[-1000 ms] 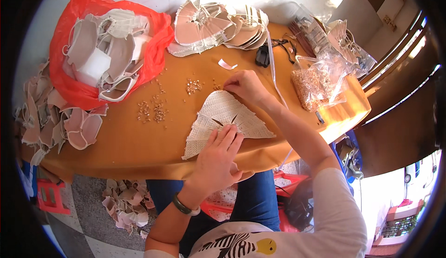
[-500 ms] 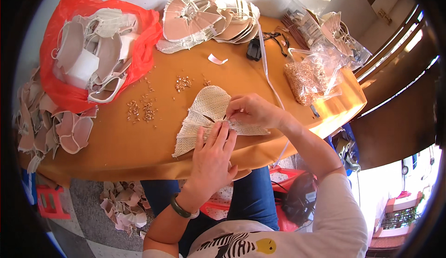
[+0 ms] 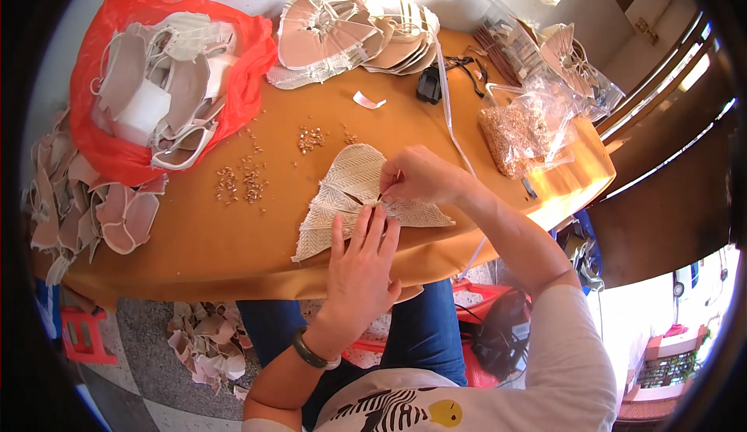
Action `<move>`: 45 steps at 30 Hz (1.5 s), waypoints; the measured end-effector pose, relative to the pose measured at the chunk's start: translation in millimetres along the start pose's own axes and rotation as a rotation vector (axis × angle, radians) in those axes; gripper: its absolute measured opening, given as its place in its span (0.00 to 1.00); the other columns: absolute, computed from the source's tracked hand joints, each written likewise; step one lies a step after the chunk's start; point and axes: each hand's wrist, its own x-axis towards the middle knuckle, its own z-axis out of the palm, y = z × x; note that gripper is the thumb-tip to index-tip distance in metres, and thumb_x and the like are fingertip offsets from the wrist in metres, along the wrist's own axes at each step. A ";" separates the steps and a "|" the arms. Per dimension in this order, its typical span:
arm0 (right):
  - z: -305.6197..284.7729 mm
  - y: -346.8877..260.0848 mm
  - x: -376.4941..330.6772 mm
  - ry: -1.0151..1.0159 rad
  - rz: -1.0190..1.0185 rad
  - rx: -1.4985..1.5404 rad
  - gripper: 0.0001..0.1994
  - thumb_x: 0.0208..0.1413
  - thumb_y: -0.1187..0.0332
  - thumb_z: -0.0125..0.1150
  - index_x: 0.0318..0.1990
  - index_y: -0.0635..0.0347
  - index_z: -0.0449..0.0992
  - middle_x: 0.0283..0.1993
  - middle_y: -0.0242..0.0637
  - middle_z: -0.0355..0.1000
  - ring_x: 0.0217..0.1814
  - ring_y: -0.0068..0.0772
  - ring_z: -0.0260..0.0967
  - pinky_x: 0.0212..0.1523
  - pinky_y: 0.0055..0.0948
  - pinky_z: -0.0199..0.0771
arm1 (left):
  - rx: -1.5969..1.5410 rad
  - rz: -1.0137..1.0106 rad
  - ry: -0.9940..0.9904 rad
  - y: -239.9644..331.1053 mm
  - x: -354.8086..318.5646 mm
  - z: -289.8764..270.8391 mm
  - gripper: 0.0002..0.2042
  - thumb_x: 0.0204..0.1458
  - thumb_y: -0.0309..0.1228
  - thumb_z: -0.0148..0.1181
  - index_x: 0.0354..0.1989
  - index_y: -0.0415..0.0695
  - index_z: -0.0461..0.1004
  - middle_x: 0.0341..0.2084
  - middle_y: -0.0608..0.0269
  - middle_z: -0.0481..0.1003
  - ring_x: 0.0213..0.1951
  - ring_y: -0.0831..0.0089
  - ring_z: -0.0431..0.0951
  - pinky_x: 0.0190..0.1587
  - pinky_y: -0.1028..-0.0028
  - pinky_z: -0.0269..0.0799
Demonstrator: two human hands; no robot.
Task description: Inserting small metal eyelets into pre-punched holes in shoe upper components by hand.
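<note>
A cream herringbone-woven fabric piece (image 3: 350,173), slit near its middle and fanned out like a shoe upper, lies near the front edge of the table. Flat on its lower part rests my left hand (image 3: 362,265), fingers outstretched. My right hand (image 3: 422,177) is closed in a pinch just above the middle slits; what sits between those fingertips is too small to make out. Small gold-coloured metal bits (image 3: 251,183) lie scattered in loose heaps to the left of the fabric, with another little heap (image 3: 310,140) beyond it.
A red plastic bag (image 3: 257,82) of shoe-upper pieces stands far left, beside a pile of pinkish pieces (image 3: 128,218). More uppers (image 3: 323,35) are stacked at the back. A clear bag of gold bits (image 3: 517,132), a black object (image 3: 429,84) and a white strap (image 3: 447,113) lie right.
My left fingers have drawn slightly down from the middle of the fabric and spread a little. My right hand stays pinched there, slightly raised. The view has shifted slightly.
</note>
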 end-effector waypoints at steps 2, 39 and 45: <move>-2.6 0.7 5.6 -0.013 0.014 -0.033 0.07 0.43 0.71 0.70 0.30 0.63 0.81 0.27 0.39 0.77 0.29 0.32 0.76 0.32 0.29 0.75 | 0.019 -0.012 0.009 5.9 -0.3 4.1 0.40 0.39 0.39 0.70 0.63 0.39 0.61 0.64 0.48 0.60 0.70 0.56 0.53 0.70 0.49 0.41; 5.3 -3.7 5.0 -0.031 -0.196 0.181 0.06 0.50 0.76 0.66 0.36 0.63 0.81 0.32 0.35 0.75 0.36 0.29 0.73 0.37 0.26 0.72 | 0.221 -0.158 -0.030 26.5 0.9 15.1 0.51 0.35 0.48 0.71 0.67 0.34 0.54 0.67 0.46 0.54 0.69 0.55 0.51 0.70 0.51 0.40; 10.0 1.2 7.6 0.004 -0.162 0.133 0.06 0.48 0.75 0.68 0.35 0.60 0.83 0.31 0.35 0.75 0.34 0.30 0.72 0.35 0.28 0.72 | 0.266 -0.188 -0.050 33.8 3.1 17.3 0.51 0.34 0.46 0.71 0.66 0.32 0.54 0.67 0.42 0.52 0.67 0.54 0.54 0.69 0.53 0.43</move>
